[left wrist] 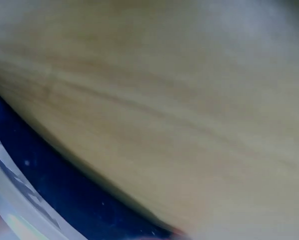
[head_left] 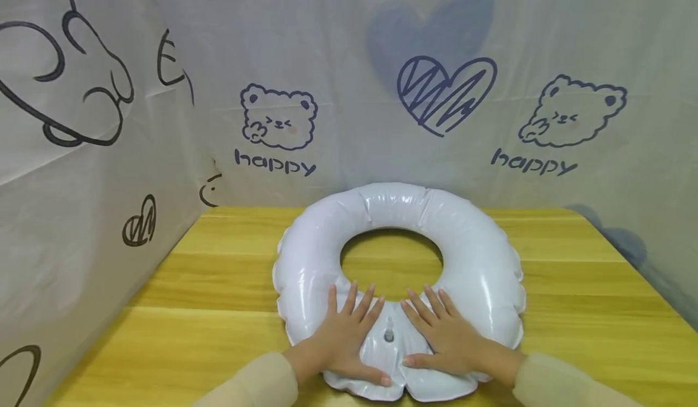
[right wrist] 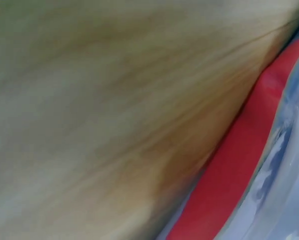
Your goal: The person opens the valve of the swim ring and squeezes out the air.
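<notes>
A white inflatable swim ring (head_left: 480, 243) lies on the wooden table, puffed up at the back and sides, with a wrinkled, flatter front. My left hand (head_left: 346, 337) rests on its front left part, fingers spread. The right hand (head_left: 449, 337) lies spread on the front right part, its thumb pointing toward the left thumb. Between them a small clear valve (head_left: 389, 334) stands up from the vinyl. In the left wrist view the ring's lower side shows a dark blue band (left wrist: 74, 185); the right wrist view shows a red band (right wrist: 239, 160) there.
The yellow wood-grain table (head_left: 218, 274) extends to both sides of the ring. A pale cloth (head_left: 338, 134) printed with bears and hearts hangs behind the table, and another cloth wall (head_left: 71, 213) runs along the left.
</notes>
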Demonstrator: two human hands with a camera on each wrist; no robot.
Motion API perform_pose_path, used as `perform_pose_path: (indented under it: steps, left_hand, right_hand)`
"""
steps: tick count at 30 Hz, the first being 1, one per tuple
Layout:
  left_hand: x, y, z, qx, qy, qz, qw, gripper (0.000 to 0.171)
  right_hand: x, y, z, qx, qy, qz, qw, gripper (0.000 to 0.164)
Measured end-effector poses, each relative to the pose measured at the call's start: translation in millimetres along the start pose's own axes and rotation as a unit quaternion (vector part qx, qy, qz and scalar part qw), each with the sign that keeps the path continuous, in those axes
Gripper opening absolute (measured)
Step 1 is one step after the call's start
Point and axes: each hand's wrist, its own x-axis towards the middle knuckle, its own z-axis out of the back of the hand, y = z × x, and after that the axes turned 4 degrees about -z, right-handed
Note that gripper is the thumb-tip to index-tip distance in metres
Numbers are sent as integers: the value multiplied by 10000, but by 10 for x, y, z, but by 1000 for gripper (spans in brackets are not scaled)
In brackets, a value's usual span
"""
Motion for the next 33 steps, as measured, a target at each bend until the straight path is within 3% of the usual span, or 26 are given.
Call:
perform_pose_path:
  steps: [7, 17, 26, 33]
  left_hand:
    - [37, -15, 3, 482, 145, 45, 9987, 117]
    - [69, -48, 32, 731, 622, 71, 9954, 116]
    - [83, -126, 115, 1404, 950, 218, 9853, 116]
    - [91, -143, 109, 1631, 1092, 300, 9801, 116]
  right_hand:
    - [40, -49, -63, -367, -214, 185, 9989, 91]
    - [56, 51, 78, -423, 355, -132, 9984, 91]
    - [59, 55, 36, -697, 185, -79, 9974, 92]
    - [76, 96, 66, -1021, 416, -228, 9936, 95]
